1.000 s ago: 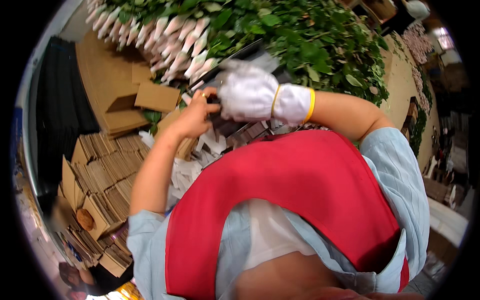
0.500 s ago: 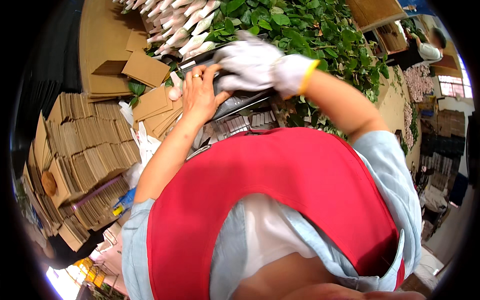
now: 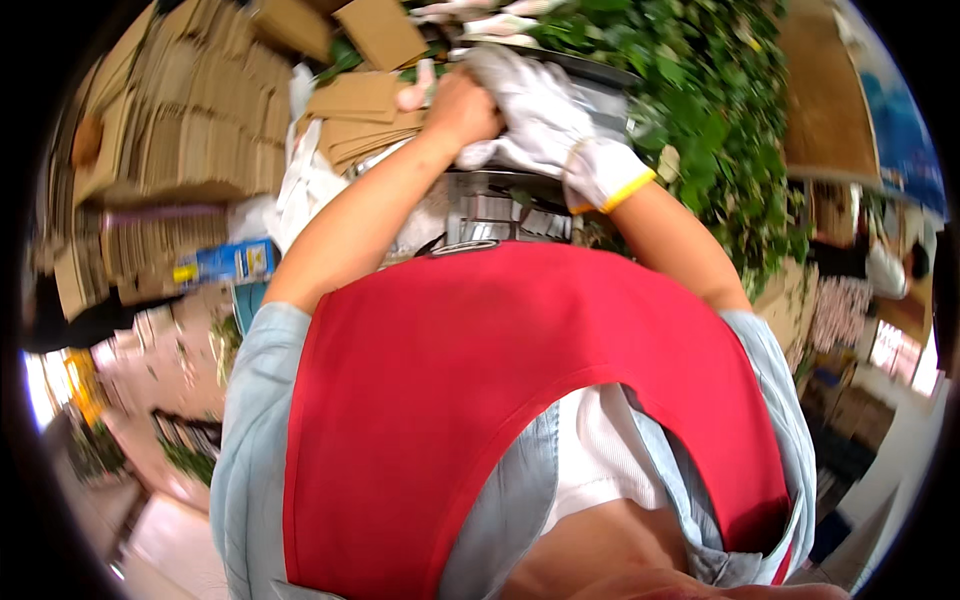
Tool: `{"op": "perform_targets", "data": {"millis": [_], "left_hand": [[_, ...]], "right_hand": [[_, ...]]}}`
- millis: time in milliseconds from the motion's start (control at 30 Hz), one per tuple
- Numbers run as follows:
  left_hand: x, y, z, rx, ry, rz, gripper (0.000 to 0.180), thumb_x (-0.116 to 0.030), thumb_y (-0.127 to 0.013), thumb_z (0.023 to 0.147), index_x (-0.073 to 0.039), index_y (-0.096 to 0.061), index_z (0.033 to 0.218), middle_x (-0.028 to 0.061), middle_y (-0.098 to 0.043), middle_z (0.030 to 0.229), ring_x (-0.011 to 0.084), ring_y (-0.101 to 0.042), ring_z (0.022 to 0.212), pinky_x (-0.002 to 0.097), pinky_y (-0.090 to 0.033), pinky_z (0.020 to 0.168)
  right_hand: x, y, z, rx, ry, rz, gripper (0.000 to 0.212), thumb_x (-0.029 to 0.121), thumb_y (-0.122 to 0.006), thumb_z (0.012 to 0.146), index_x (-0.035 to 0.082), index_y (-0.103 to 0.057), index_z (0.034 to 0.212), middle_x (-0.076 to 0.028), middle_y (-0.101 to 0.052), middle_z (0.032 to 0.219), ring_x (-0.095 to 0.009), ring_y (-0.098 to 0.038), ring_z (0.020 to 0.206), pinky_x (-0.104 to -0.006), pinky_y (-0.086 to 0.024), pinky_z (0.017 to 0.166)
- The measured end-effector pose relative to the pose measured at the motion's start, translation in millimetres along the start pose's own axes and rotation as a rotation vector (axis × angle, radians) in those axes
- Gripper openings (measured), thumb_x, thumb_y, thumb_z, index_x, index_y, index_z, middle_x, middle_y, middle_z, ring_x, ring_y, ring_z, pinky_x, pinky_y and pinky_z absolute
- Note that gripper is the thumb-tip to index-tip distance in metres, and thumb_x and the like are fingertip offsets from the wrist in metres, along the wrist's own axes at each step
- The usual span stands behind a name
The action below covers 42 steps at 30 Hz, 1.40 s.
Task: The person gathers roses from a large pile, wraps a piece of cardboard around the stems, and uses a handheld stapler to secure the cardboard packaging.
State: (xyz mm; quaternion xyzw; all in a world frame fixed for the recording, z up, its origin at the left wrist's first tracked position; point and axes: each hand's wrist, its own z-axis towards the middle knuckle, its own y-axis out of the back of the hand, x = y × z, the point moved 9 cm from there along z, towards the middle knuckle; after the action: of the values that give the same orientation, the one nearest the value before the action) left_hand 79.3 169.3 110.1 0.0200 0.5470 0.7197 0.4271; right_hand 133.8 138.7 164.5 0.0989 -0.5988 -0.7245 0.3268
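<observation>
My left hand [image 3: 465,106], bare, is closed with its fingers curled; whatever it holds is hidden. Against it, my right hand [image 3: 535,112] wears a white glove with a yellow cuff, its fingers bent over toward the left hand. What lies between the two hands cannot be made out. Both are over a dark grey tray [image 3: 602,100], whose far edge and right part show. Just left of my left hand lies a pale pink bud in a white sleeve [image 3: 415,90]. Several more white-sleeved flower heads [image 3: 500,25] lie beyond the tray.
Green leafy stems [image 3: 700,130] are heaped to the right. Flat cardboard pieces [image 3: 355,97], stacked cardboard [image 3: 215,130] and a white plastic bag [image 3: 305,190] stand at the left. A rack of small pale pieces [image 3: 515,215] is in front of me. Another person [image 3: 888,268] is far right.
My gloved right hand has come down against my left hand. My left hand has gone from spread over the tray to curled. The whole view has shifted and turned.
</observation>
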Motion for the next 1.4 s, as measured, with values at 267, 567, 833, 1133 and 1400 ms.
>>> {"op": "perform_targets", "data": {"millis": [267, 567, 833, 1133, 1400], "left_hand": [[81, 48, -208, -0.165, 0.745, -0.012, 0.021, -0.016, -0.068, 0.081, -0.001, -0.066, 0.097, 0.0140, -0.063, 0.098, 0.0301, -0.059, 0.093, 0.0368, -0.048, 0.081], [97, 47, -290, 0.057, 0.918, 0.403, 0.056, -0.034, -0.075, 0.070, 0.006, -0.056, 0.105, 0.0214, -0.058, 0.101, 0.0364, -0.053, 0.103, 0.0439, -0.043, 0.091], [80, 73, -308, -0.052, 1.752, -1.559, 0.042, -0.038, -0.046, 0.092, -0.003, -0.059, 0.112, 0.0130, -0.064, 0.106, 0.0228, -0.061, 0.097, 0.0368, -0.050, 0.088], [55, 43, -124, 0.700, 0.537, -0.894, 0.088, 0.002, -0.054, 0.063, -0.016, -0.032, 0.146, 0.0153, -0.049, 0.135, 0.0247, -0.053, 0.116, 0.0297, -0.041, 0.097], [58, 32, -124, 0.678, 0.558, -1.165, 0.084, 0.001, -0.053, 0.063, -0.006, -0.034, 0.145, 0.0145, -0.044, 0.139, 0.0231, -0.051, 0.118, 0.0312, -0.038, 0.100]], "right_hand": [[9, 1, 12, 0.048, -0.048, -0.098, 0.040, 0.047, -0.059, 0.083, 0.011, -0.064, 0.099, -0.010, -0.058, 0.111, -0.033, -0.053, 0.105, -0.0505, -0.039, 0.091], [12, 7, 16, -0.072, -0.009, -0.006, 0.025, 0.031, -0.061, 0.083, 0.007, -0.064, 0.083, -0.011, -0.062, 0.098, -0.031, -0.055, 0.095, -0.0415, -0.041, 0.085], [9, 2, 18, -0.022, 0.015, -0.034, 0.024, 0.034, -0.063, 0.083, 0.013, -0.060, 0.094, -0.004, -0.059, 0.103, -0.030, -0.053, 0.100, -0.0446, -0.038, 0.087], [-5, 3, 15, -0.044, -0.097, 0.046, 0.020, 0.034, -0.062, 0.084, 0.016, -0.056, 0.093, -0.004, -0.059, 0.101, -0.029, -0.054, 0.097, -0.0452, -0.039, 0.086], [-7, 2, 17, 0.019, -0.146, 0.028, 0.020, 0.031, -0.061, 0.085, 0.017, -0.056, 0.099, -0.001, -0.058, 0.105, -0.027, -0.053, 0.099, -0.0435, -0.039, 0.088]]}}
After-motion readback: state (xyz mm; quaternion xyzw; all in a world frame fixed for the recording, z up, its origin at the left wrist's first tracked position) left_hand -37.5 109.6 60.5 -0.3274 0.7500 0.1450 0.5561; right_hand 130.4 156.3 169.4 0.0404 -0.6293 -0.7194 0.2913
